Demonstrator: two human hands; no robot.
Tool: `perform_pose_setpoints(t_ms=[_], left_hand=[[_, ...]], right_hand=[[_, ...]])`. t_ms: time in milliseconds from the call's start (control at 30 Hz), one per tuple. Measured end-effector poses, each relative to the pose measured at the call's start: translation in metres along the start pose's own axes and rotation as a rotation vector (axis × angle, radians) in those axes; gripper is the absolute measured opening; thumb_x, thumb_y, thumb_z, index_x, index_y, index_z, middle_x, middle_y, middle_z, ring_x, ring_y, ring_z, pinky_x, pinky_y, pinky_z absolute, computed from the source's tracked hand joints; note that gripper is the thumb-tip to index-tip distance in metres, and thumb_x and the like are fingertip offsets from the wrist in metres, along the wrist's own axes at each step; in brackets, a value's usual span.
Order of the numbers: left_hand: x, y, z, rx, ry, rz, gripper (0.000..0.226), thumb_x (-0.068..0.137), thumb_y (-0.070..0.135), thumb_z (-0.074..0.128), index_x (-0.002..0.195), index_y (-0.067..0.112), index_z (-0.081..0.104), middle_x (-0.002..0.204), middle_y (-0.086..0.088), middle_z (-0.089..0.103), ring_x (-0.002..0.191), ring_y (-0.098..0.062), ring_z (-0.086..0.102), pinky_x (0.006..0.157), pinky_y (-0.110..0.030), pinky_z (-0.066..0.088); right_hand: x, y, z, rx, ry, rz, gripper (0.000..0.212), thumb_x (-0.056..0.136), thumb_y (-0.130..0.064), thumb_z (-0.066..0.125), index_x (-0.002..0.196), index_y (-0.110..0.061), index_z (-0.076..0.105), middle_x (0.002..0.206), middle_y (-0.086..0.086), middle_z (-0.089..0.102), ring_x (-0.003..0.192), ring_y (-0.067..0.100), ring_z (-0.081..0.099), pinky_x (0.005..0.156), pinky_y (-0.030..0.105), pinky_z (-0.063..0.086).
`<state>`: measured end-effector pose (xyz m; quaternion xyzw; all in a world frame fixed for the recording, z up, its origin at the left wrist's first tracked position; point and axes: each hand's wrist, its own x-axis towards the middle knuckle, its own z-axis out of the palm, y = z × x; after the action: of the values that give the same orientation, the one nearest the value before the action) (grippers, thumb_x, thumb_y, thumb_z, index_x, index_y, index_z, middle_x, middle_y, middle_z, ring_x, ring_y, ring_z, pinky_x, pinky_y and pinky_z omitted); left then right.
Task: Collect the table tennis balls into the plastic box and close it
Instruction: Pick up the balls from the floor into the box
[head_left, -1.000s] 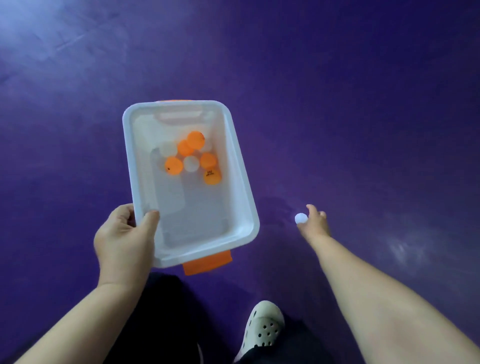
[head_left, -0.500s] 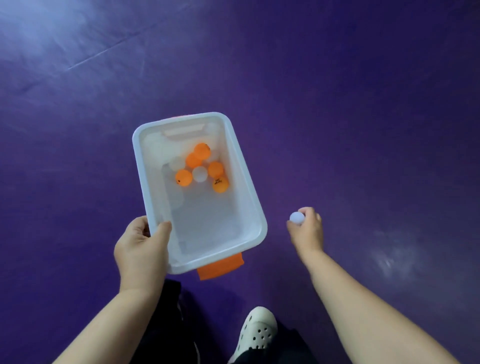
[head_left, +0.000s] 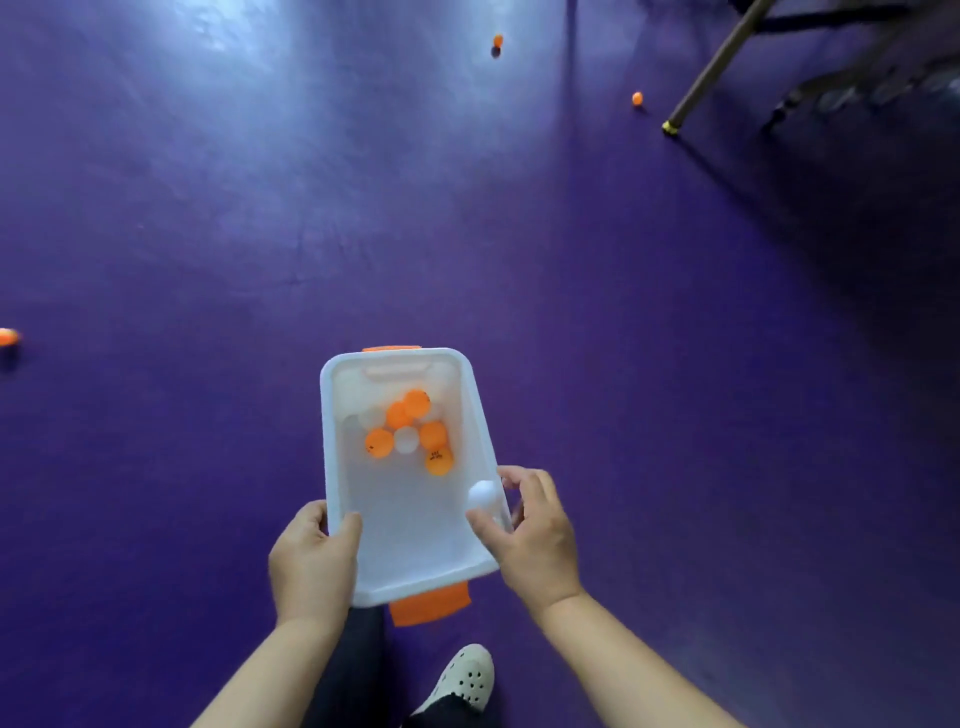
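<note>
My left hand grips the near left rim of an open white plastic box with orange latches, held above the purple floor. Several orange and white balls lie clustered in its far half. My right hand is at the box's near right rim, with a white ball between thumb and fingers, just inside the rim. Loose orange balls lie on the floor at the far left, top middle and top right. No lid is in view.
A slanted table leg with a yellow-tipped foot stands at the top right, with dark frame parts behind it. My white perforated shoe shows at the bottom, below the box.
My right hand lifted the white ball from the floor and brought it left to the box's rim. The view tilted up, revealing more floor, loose balls and the table leg.
</note>
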<state>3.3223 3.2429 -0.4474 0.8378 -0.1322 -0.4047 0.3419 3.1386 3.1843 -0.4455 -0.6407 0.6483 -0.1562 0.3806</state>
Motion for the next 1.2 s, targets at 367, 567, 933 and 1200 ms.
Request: perform_pose_setpoints(t_ms=[367, 567, 933, 1200], left_hand=[[-0.036, 0.047, -0.233, -0.104, 0.239, -0.081, 0.011, 0.081, 0.012, 0.058, 0.070, 0.008, 0.058, 0.069, -0.012, 0.059, 0.063, -0.027, 0.051, 0.052, -0.031, 0.034], [-0.027, 0.032, -0.343, -0.119, 0.404, -0.143, 0.013, 0.080, 0.011, 0.060, 0.074, 0.000, 0.058, 0.068, -0.016, 0.059, 0.065, -0.034, 0.054, 0.051, -0.031, 0.033], [0.022, 0.016, -0.478, -0.178, 0.685, -0.326, 0.023, 0.082, 0.014, 0.060, 0.063, 0.008, 0.049, 0.063, -0.014, 0.056, 0.058, -0.031, 0.050, 0.047, -0.027, 0.029], [0.123, 0.041, -0.569, -0.224, 0.772, -0.402, 0.017, 0.083, 0.016, 0.060, 0.071, 0.005, 0.056, 0.066, -0.012, 0.059, 0.059, -0.030, 0.054, 0.050, -0.027, 0.035]], right_hand=[[-0.027, -0.252, 0.006, -0.185, -0.150, -0.172, 0.021, 0.088, -0.017, 0.054, 0.109, -0.021, 0.058, 0.095, -0.010, 0.056, 0.077, 0.011, 0.054, 0.069, 0.028, 0.048], [-0.036, -0.359, 0.065, -0.190, -0.270, -0.277, 0.016, 0.089, -0.013, 0.051, 0.097, -0.023, 0.061, 0.086, -0.011, 0.057, 0.079, 0.012, 0.056, 0.069, 0.033, 0.053], [-0.018, -0.512, 0.186, -0.248, -0.387, -0.479, 0.017, 0.086, -0.010, 0.051, 0.090, -0.021, 0.064, 0.083, -0.009, 0.056, 0.075, 0.012, 0.053, 0.060, 0.021, 0.038], [0.048, -0.623, 0.301, -0.260, -0.487, -0.570, 0.017, 0.087, -0.010, 0.051, 0.096, -0.019, 0.063, 0.090, -0.010, 0.053, 0.078, 0.012, 0.053, 0.065, 0.024, 0.041]])
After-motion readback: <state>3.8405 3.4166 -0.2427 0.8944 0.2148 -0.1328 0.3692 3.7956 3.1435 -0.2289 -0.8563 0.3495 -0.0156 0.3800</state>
